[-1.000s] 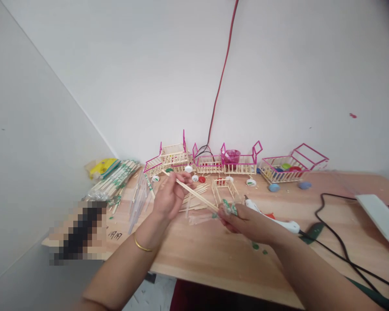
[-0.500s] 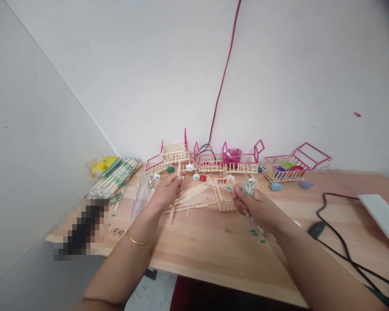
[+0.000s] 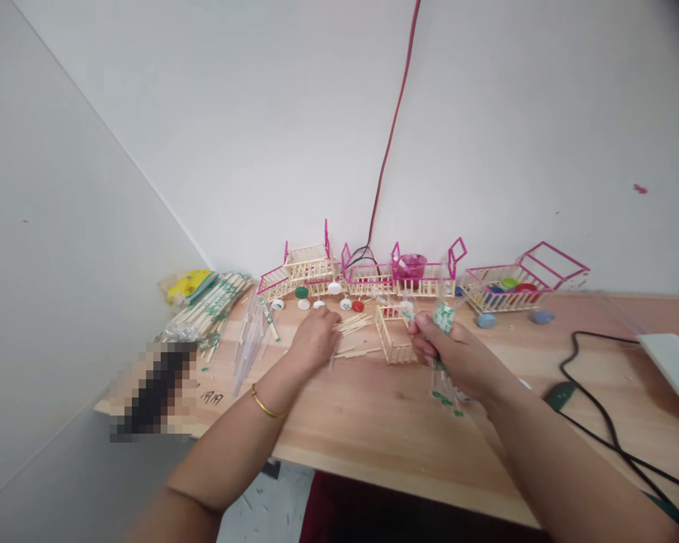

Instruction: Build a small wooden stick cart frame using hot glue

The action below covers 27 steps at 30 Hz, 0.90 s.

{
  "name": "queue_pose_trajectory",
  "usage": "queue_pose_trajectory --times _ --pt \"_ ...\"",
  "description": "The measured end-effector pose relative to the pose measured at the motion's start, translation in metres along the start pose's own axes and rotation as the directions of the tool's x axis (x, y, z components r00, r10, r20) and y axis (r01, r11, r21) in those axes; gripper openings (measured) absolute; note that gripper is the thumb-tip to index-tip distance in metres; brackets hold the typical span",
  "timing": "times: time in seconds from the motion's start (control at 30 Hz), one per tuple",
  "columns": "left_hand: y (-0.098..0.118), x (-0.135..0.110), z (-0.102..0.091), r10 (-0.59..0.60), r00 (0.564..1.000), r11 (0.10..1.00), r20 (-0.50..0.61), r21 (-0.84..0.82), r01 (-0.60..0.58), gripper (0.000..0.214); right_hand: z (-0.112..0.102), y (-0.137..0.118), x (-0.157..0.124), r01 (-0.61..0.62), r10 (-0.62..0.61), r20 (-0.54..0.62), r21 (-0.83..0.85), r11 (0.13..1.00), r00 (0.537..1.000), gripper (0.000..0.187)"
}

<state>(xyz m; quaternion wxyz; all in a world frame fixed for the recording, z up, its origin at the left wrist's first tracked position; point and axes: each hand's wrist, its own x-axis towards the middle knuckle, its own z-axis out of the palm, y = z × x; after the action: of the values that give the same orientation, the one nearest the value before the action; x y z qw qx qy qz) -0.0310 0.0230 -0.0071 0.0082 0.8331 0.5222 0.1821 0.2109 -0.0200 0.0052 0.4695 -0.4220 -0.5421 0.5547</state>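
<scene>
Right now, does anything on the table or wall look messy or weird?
Yes: a red smear stands out on the right part of the pale wall, like a stray mark. The loose sticks beside the left hand also look messy, because they point different ways.

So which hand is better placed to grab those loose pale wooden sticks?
Probably the left hand, beside the thin pale wooden sticks; the right hand holds clear plastic sleeves with green print.
</scene>
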Motion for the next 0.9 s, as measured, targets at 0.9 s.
queue_pose_trajectory --times 0.9 --pt "-0.035 -0.051 -0.102 -0.439 0.893 0.868 0.097 0.304 0.394 0.019 -0.002 -0.002 -0.002 0.030 -0.031 -0.009 -0.033 0.999 0.999 0.039"
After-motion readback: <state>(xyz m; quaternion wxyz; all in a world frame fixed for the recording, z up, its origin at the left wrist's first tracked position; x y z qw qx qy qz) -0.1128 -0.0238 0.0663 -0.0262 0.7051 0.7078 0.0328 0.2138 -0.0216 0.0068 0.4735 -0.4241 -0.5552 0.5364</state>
